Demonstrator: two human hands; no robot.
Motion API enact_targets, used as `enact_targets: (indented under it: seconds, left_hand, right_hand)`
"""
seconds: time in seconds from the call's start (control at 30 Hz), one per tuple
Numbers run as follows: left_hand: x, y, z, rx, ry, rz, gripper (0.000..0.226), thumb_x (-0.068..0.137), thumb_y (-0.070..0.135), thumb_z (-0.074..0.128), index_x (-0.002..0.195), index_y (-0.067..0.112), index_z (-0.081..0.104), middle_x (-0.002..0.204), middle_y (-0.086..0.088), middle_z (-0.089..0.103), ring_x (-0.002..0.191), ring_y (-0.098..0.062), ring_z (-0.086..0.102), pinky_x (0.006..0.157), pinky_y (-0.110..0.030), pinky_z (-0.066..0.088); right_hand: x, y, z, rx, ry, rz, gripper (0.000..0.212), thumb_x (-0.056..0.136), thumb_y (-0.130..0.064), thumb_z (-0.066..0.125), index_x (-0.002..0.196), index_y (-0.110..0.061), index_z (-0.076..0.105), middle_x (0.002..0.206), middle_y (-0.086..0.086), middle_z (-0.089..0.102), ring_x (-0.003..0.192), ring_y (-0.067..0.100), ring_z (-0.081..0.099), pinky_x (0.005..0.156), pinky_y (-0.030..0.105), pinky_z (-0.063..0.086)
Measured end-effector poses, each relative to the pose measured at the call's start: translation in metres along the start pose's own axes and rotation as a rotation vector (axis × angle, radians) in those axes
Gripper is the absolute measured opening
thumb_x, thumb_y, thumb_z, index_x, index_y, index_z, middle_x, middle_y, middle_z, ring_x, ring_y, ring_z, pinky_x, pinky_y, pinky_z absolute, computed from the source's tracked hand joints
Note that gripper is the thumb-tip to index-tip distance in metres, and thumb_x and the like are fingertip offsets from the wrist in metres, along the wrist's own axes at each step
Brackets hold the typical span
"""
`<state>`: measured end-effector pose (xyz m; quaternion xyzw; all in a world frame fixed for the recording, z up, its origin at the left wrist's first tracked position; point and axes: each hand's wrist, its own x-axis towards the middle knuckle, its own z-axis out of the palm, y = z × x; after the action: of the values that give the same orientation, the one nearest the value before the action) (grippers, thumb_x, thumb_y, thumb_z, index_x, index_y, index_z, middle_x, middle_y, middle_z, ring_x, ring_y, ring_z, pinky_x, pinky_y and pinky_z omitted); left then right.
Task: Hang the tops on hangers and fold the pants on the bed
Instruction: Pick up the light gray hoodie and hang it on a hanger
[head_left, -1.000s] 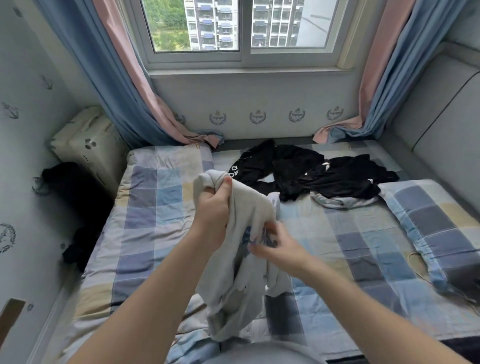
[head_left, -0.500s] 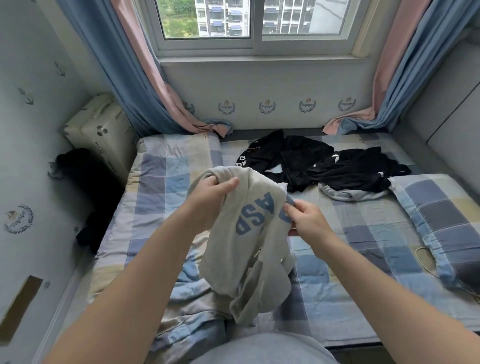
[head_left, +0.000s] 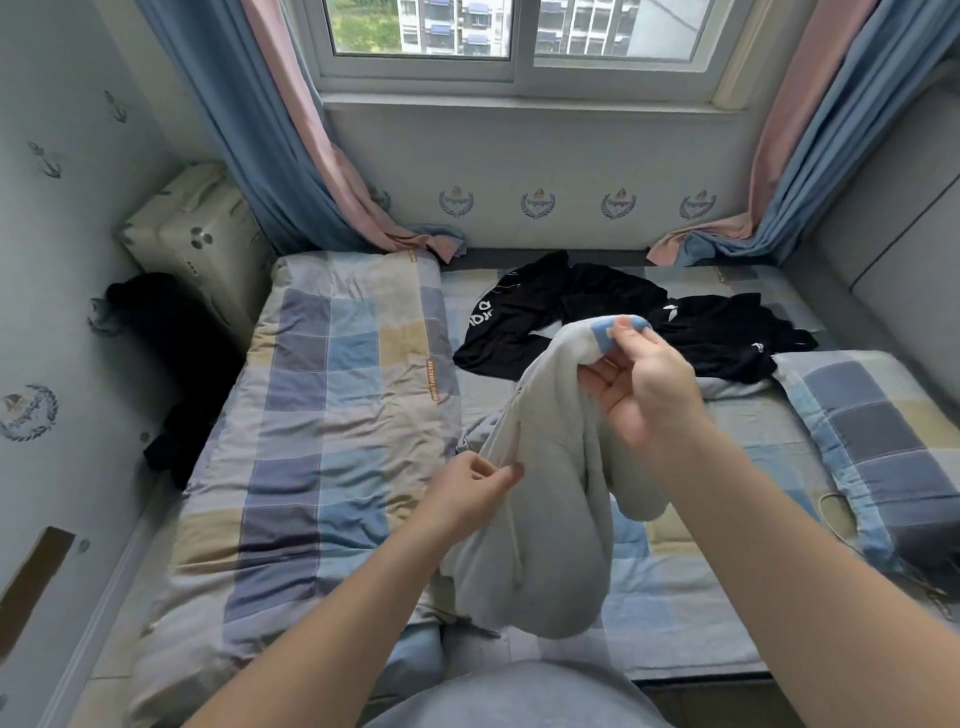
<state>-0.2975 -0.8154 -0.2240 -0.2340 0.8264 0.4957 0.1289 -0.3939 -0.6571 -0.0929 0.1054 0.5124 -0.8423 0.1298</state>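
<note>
Above the bed (head_left: 748, 441), mid-frame: holding grey top (head_left: 545, 519) up in the air, lower end sagging toward the sheet. Pinching its upper fold, right by a blue printed patch, w/ right hand (head_left: 644, 395), thumb + fingertips closed on cloth. Pinching a side edge lower down w/ left hand (head_left: 470, 491), fingers curled on the fabric. Prob. sorting out which way the garment goes, i.e. prep before hanging. No hanger in view, so nothing hung as far as visible. Left to do: black clothes (head_left: 717, 332) heaped, crumpled + unfolded at far side of bed nr the window wall; can't tell tops vs pants there. No folded pants anywhere in shot. Judged progress: barely begun, approx. first item in hand, whole black heap untouched.
</note>
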Motion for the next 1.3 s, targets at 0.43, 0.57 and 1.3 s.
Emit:
enact_targets:
  seconds: [0.43,0.57,1.3]
  left_hand:
    - [0.030,0.010,-0.010,-0.930,-0.375,-0.644,0.046,0.093,0.054,0.050,0.074,0.012,0.055,0.062,-0.001,0.048,0.070,-0.018,0.065,0.071,-0.028,0.055]
    - [0.039,0.018,-0.006,-0.969,-0.093,-0.510,0.015,0.092,0.005,0.047,0.089,0.009,0.061,0.070,-0.006,0.063,0.066,-0.017,0.067,0.071,-0.034,0.055]
    - [-0.024,0.052,-0.035,-0.976,-0.365,0.179,0.026,0.076,0.019,0.046,0.076,0.007,0.069,0.074,-0.014,0.061,0.071,-0.028,0.060,0.069,-0.037,0.049]
  right_hand:
    - [-0.028,0.026,-0.027,0.051,-0.127,0.059,0.022,0.105,-0.016,0.046,0.099,-0.008,0.065,0.091,0.011,0.075,0.080,0.021,0.073,0.072,0.033,0.061]
    - [-0.032,0.039,-0.050,0.078,-0.120,0.098,0.025,0.104,-0.017,0.046,0.106,-0.004,0.067,0.102,0.016,0.075,0.089,0.024,0.074,0.080,0.036,0.061]
    - [-0.020,0.109,-0.051,-0.360,-0.047,0.608,0.040,0.090,-0.047,0.069,0.113,-0.015,0.066,0.102,0.011,0.073,0.095,0.028,0.070,0.085,0.042,0.058]
